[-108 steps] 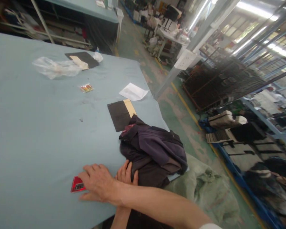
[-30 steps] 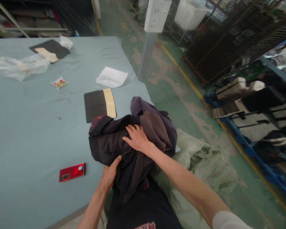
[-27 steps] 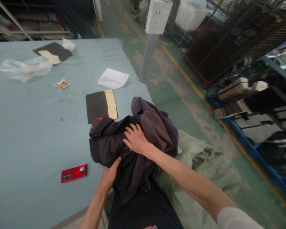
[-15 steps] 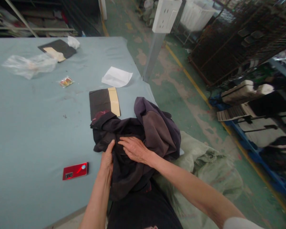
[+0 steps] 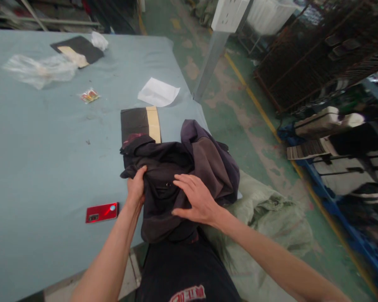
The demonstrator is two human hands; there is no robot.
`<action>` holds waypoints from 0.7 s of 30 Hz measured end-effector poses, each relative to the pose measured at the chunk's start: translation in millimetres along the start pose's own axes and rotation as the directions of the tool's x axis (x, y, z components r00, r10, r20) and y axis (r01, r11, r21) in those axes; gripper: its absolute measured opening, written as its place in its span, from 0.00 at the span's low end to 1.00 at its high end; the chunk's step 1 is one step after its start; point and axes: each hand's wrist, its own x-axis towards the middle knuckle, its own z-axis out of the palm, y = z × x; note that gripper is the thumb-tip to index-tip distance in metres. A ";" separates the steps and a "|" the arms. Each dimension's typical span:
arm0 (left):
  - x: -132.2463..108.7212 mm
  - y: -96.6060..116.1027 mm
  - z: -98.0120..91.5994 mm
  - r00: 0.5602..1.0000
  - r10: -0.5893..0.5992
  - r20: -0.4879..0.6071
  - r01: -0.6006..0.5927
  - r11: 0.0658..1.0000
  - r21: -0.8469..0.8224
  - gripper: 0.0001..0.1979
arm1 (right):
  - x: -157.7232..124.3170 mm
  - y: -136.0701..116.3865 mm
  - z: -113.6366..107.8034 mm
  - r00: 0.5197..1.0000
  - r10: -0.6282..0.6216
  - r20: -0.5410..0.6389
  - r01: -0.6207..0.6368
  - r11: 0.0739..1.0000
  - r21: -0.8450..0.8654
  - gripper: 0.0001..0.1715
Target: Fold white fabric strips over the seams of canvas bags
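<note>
A bunched piece of dark fabric, black and brown with a purplish part, lies over the table's near right edge; whether it is a garment or a bag I cannot tell. A short slit with a small shiny ring shows in its middle. My left hand grips its left side, thumb on top and the other fingers hidden beneath. Over the right part, my right hand is open with thumb and fingers apart, close to the ring and holding nothing. Behind the fabric lies a black sheet with a cream strip, partly covered.
On the blue-green table are a red phone, white paper, a small colourful packet and clear plastic. A post with a socket box stands at the right edge. A greenish sack sits below.
My right hand has lifted off the fabric, drawn slightly right and spread its fingers, uncovering the slit and ring. My left hand still grips the left side. The view has tilted slightly.
</note>
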 end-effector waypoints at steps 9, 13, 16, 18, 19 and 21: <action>7.3 22.1 -13.7 0.976 -0.058 0.208 0.037 0.994 0.103 0.10 | -29.8 9.3 40.6 0.982 0.121 0.146 -0.088 0.972 -0.216 0.53; -4.6 16.5 -24.4 0.955 -0.058 0.292 0.024 0.993 0.118 0.11 | -21.8 7.4 39.9 0.976 0.161 0.150 -0.126 0.968 -0.216 0.48; -13.8 14.1 -25.3 0.928 -0.076 0.364 0.031 0.991 0.128 0.11 | -10.6 9.9 29.7 0.970 0.185 0.159 -0.148 0.964 -0.219 0.51; -17.9 13.2 -23.2 0.906 -0.095 0.413 0.038 0.989 0.144 0.11 | 4.0 12.2 23.6 0.964 0.204 0.168 -0.163 0.959 -0.230 0.55; -18.9 12.8 -21.5 0.899 -0.099 0.426 0.036 0.988 0.152 0.11 | 13.0 12.9 21.7 0.961 0.209 0.179 -0.164 0.958 -0.237 0.57; -18.8 12.0 -17.5 0.900 -0.092 0.427 0.026 0.987 0.157 0.11 | 31.8 13.2 20.4 0.954 0.205 0.218 -0.149 0.958 -0.247 0.60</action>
